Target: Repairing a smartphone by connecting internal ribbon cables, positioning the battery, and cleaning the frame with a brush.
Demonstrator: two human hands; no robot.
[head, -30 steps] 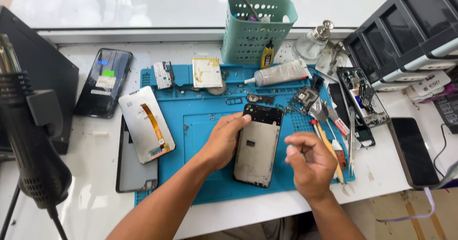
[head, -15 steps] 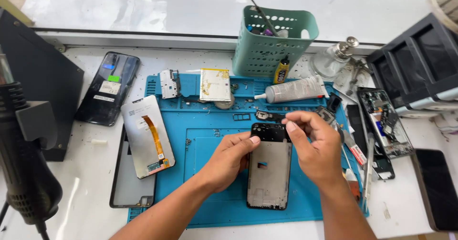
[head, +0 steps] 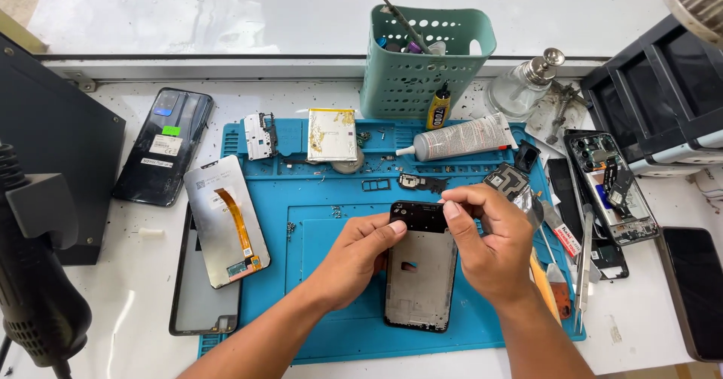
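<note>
A bare phone frame (head: 419, 281), grey inside with a black top end, lies upright on the blue work mat (head: 316, 198). My left hand (head: 354, 258) rests on the mat and presses the frame's upper left edge with thumb and fingers. My right hand (head: 489, 243) is over the frame's top right corner, its thumb and forefinger pinched together at the black top end; whether something small is between them I cannot tell. A small black part (head: 422, 181) lies on the mat just above the frame.
A display panel with an orange flex cable (head: 226, 221) lies at the mat's left over a black screen (head: 203, 304). A back cover (head: 162, 145), battery (head: 332, 133), glue tube (head: 459, 138), green basket (head: 425, 62), tweezers (head: 584, 266), opened phone (head: 614, 187) and hot-air tool (head: 30, 273) surround the mat.
My right hand came up from the mat's lower right to the frame's top right corner. My left hand stayed on the frame's upper left. The camera moved closer.
</note>
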